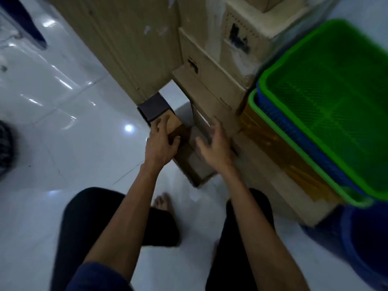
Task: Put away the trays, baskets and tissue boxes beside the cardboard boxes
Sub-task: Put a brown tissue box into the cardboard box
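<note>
My left hand point(160, 141) grips a brown wooden tissue box point(174, 128) on the white floor, fingers over its top and thumb on its near side. A darker box point(152, 109) stands just behind it against the tall cardboard box point(126, 49). My right hand point(214, 143) hovers with spread fingers above a low brown box point(193, 162), holding nothing. At the right, a green mesh basket point(327, 97) is nested in a blue basket point(298, 133) and another green basket point(294, 148), on top of a cardboard box point(279, 175).
Stacked cardboard boxes point(210, 80) fill the middle and back. Glossy white floor tiles point(73, 133) spread to the left. My dark-trousered legs and bare foot point(162, 201) are below. A blue container point(361, 238) stands at the lower right, and a dark object point(5, 148) sits at the left edge.
</note>
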